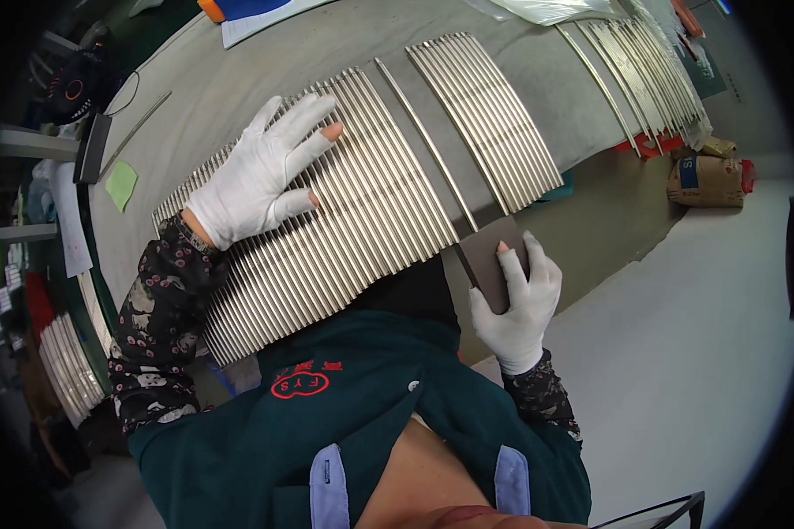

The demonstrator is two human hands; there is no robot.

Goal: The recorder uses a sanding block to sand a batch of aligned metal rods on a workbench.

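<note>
My left hand (265,172), in a white glove with some bare fingertips, lies with fingers spread on a wide row of shiny metal rods (362,194). The rods lie side by side across the table. In my right hand (519,304), gloved the same way, is a dark grey-brown rectangular block (490,256), gripped by its sides at the table's near edge. The block is at the near end of a single metal rod (428,145), which lies apart from the wide row. Whether they touch I cannot tell. Right of it lies a smaller group of rods (485,115).
More rods (640,79) lie at the far right beside clear plastic wrap (551,9). A green paper piece (122,185) and a thin rod (137,130) are at the left. Another rod stack (69,370) is lower left. A brown bag (706,181) stands beyond the table's right edge.
</note>
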